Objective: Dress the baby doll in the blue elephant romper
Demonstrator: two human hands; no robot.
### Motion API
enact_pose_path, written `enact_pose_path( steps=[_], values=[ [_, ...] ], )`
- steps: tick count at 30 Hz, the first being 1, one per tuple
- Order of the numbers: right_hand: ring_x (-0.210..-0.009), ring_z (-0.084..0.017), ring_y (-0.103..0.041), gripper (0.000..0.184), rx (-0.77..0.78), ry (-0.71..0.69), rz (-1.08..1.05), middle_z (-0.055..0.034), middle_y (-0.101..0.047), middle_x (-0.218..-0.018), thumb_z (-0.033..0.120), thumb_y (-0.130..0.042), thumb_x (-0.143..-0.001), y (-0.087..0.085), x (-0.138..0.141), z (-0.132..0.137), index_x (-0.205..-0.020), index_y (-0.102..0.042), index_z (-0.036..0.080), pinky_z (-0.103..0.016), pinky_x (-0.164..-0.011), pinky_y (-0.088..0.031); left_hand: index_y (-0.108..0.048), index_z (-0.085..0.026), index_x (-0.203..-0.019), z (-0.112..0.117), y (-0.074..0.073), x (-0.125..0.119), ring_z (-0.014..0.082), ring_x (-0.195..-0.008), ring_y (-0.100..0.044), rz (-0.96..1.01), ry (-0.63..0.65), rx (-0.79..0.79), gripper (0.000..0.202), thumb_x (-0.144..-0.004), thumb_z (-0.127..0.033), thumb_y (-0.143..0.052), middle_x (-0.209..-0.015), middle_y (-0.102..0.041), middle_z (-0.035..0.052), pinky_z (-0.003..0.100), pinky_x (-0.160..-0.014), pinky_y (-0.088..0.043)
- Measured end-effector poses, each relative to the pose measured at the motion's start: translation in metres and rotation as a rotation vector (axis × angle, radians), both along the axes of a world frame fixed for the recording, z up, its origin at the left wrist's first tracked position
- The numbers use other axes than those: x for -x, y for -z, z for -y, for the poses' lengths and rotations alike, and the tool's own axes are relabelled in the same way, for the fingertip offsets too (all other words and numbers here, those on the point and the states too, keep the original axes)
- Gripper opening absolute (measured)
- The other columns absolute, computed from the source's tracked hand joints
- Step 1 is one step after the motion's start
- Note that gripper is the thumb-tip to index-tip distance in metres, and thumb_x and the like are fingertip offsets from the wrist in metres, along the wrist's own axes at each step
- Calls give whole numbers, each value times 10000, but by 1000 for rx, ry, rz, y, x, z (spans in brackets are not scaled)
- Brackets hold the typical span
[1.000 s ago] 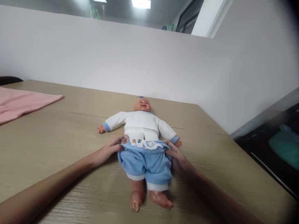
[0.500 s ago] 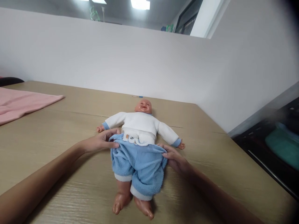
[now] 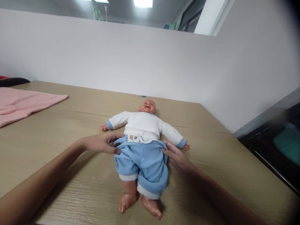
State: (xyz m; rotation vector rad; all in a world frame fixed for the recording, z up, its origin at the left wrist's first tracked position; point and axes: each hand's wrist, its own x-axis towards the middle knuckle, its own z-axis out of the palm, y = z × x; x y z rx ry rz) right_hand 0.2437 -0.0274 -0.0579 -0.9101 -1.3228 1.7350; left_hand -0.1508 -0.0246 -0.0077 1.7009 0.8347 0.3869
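A baby doll point(image 3: 148, 107) lies on its back on the table, head away from me, arms spread and bare feet toward me. It wears a white top point(image 3: 142, 123) with blue cuffs and blue fleece pants point(image 3: 146, 156) with white hems. My left hand point(image 3: 102, 143), slightly blurred, is at the left of the waistband, thumb in front and fingers behind the edge. On the other side my right hand point(image 3: 177, 156) pinches the waistband, thumb on the front and some fingers hidden. A small animal design on white cloth shows just above the waistband.
A pink cloth point(image 3: 28, 101) lies on the wooden table point(image 3: 77, 187) at the left. A small blue-tipped object point(image 3: 143, 96) rests near the far edge, by the white partition point(image 3: 131, 62). To the right stands a dark object point(image 3: 269, 150) with something green in it.
The view has shifted slightly, so the doll appears a little further right. The pants' waist looks less stretched sideways, with the right hand closer in.
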Motion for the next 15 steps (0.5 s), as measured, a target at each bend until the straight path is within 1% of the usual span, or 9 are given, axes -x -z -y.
enact_pose_path(
  steps=[2,4,6,8,10,12,13,14,15],
  values=[
    [-1163,-271,-656,464,64,-2,-54,-32,-736,-1134,533,-983,-836,-3,2,4,-1150,-764,271,-401,-1080,-493,-699,-240,-1367,-1,7,-5,292,-1230,-657,103,-18,23,501,-1001,-559,-823,-1291,-722,71,392,-1080,-551],
    [-1189,-269,-662,459,104,13,-96,-31,-745,-1166,456,-992,-824,-8,5,7,-1181,-765,278,-395,-1106,-488,-670,-241,-1423,-2,16,-12,303,-1305,-656,222,-32,44,534,-1031,-586,-783,-1382,-726,101,440,-1161,-528],
    [-1156,-257,-661,440,98,44,-110,-22,-742,-1149,398,-989,-806,-12,7,8,-1168,-769,279,-376,-1101,-484,-665,-243,-1437,-2,23,-19,303,-1337,-659,292,-59,50,534,-1045,-592,-765,-1427,-729,117,479,-1223,-490],
    [-1103,-248,-653,410,71,73,-115,-18,-734,-1111,376,-971,-794,-13,9,6,-1136,-772,270,-362,-1063,-489,-678,-244,-1420,0,26,-24,295,-1315,-676,318,-97,55,493,-1063,-577,-748,-1412,-742,117,491,-1234,-476],
    [-1061,-249,-640,352,35,90,-106,-23,-722,-1081,367,-929,-803,-12,10,3,-1097,-771,255,-359,-1010,-493,-698,-235,-1367,2,25,-27,281,-1236,-696,328,-143,52,441,-1077,-566,-729,-1320,-762,107,459,-1156,-518],
    [-995,-247,-621,271,0,102,-86,-20,-698,-1016,339,-870,-810,-11,9,0,-1036,-754,246,-358,-938,-489,-712,-217,-1238,3,24,-28,250,-1092,-693,331,-214,8,391,-1069,-570,-734,-1156,-753,77,384,-996,-554],
    [-948,-243,-604,227,-16,104,-74,-13,-675,-967,327,-834,-812,-10,7,-1,-1001,-739,244,-357,-897,-479,-706,-212,-1167,3,23,-28,235,-1032,-673,327,-260,-31,380,-1057,-573,-747,-1089,-727,61,351,-925,-547],
    [-900,-236,-581,197,-35,102,-59,-5,-648,-920,318,-804,-807,-10,6,-1,-969,-721,243,-353,-856,-464,-695,-210,-1112,3,24,-28,228,-1012,-651,323,-302,-80,377,-1039,-573,-768,-1064,-700,53,334,-891,-535],
    [-861,-229,-554,183,-62,101,-39,3,-620,-884,316,-784,-799,-11,4,0,-947,-705,243,-349,-823,-444,-687,-210,-1077,3,24,-28,232,-1037,-637,321,-337,-137,375,-1020,-567,-790,-1082,-681,56,333,-902,-528]
  ],
)
